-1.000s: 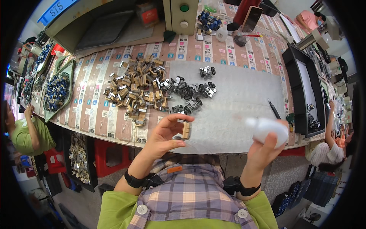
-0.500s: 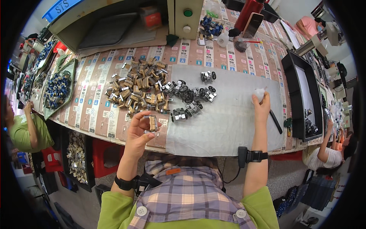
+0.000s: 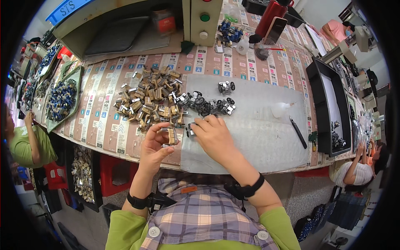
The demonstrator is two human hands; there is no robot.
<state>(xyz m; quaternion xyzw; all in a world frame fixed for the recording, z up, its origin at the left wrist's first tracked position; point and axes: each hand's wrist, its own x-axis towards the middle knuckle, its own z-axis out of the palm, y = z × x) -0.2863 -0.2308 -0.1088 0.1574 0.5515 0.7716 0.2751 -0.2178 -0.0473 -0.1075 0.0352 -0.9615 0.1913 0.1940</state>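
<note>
My left hand (image 3: 155, 143), above the table's near edge, pinches a small tan-and-silver toy vehicle part (image 3: 171, 136) between thumb and fingers. Bent over the grey mat (image 3: 250, 146), my right hand (image 3: 214, 137) has its fingers closed on a small wheeled chassis (image 3: 190, 130), mostly covered by them. Beyond it lies a cluster of black-and-silver wheeled chassis (image 3: 208, 104), with a single one (image 3: 226, 87) farther off. Left of the mat is a heap of tan-and-silver parts (image 3: 152, 96). A translucent white dropper bottle (image 3: 282, 110) lies on the mat's right side.
A black pen-like tool (image 3: 298, 132) lies at the mat's right. Past it stands a long black tray (image 3: 321, 104). A machine housing (image 3: 193, 25), a red bottle (image 3: 271, 18) and a phone (image 3: 276, 30) are at the back. Blue parts (image 3: 62, 99) fill a tray on the left.
My right hand has let go of the white dropper bottle on the mat and moved left to the wheeled chassis. The left hand still holds its tan part, nearly in place.
</note>
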